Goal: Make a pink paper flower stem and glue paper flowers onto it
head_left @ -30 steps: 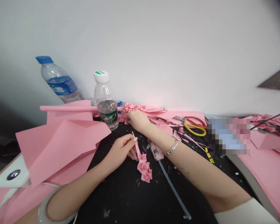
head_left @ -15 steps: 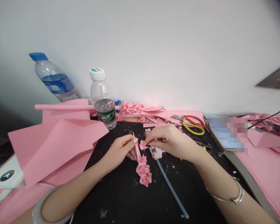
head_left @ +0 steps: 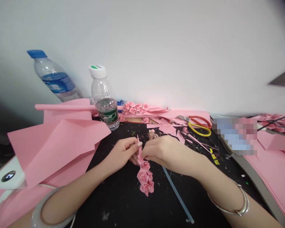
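Pink paper-rose spray (head_left: pixel 144 166) over black desk (head_left: pixel 123 202), blooms (head_left: pixel 146 182) toward wearer. Left hand (head_left: pixel 125 152) pinched on its narrow stem (head_left: pixel 138 140); right hand (head_left: pixel 161 152) just beside, fingertips hidden, grip cannot be told. Judged risk: uneven pressing could bend stem or crush blooms. Beyond: scissors (head_left: pixel 199 131).

Two grips (head_left: pixel 122 153) (head_left: pixel 165 152), two labelled bottles (head_left: pixel 108 115) (head_left: pixel 58 85), two bangles (head_left: pixel 37 211) (head_left: pixel 246 203)

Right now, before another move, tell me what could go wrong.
The right hand works close against the pink paper flowers, so it might crush petals. The left hand pinches the slim paper stem, which could bend if squeezed harder. The translucent stick juts out near the right hand, which might knock it.
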{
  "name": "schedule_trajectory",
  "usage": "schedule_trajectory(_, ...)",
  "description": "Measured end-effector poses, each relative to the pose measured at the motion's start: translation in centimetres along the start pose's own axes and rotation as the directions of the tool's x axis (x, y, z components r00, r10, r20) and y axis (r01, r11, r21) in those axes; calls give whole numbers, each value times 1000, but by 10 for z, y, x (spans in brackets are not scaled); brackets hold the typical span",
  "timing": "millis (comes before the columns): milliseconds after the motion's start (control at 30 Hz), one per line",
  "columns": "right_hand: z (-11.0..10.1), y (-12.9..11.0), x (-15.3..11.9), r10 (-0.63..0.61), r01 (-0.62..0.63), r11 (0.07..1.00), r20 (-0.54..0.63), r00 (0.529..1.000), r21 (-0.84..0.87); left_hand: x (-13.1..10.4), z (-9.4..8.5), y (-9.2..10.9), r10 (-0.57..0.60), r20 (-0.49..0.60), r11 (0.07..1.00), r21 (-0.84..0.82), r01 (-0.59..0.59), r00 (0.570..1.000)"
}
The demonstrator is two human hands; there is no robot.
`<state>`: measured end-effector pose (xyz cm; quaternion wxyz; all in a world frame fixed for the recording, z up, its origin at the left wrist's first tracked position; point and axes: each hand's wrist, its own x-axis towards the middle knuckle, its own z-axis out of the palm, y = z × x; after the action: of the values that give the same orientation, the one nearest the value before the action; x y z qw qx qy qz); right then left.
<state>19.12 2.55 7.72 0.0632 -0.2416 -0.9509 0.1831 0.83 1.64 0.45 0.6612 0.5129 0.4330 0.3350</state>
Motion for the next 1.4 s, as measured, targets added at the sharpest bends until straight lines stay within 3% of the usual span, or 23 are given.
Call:
schedule_trajectory(167,3,-3,0,-65,65,988,8,998,-137,1,0,0,-1,-11,1000,-7,1,1000)
schedule_trajectory(700,10,-12,2,-68,89,923,69,995,-373,3,-1,-4,23,-11,999,46,-23,1000)
schedule_trajectory(867,9,-10,2,-55,70,953,59,997,-296,4,-1,-4,2,-10,999,41,-2,1000)
schedule_trajectory(1167,4,3,3,34,-32,997,-36,999,68,3,-2,0,-40,-10,999,-22,40,999)
schedule_trajectory(1400,3,6,3,29,-18,995,-104,994,103,2,-4,0,-37,24,996,-81,39,999)
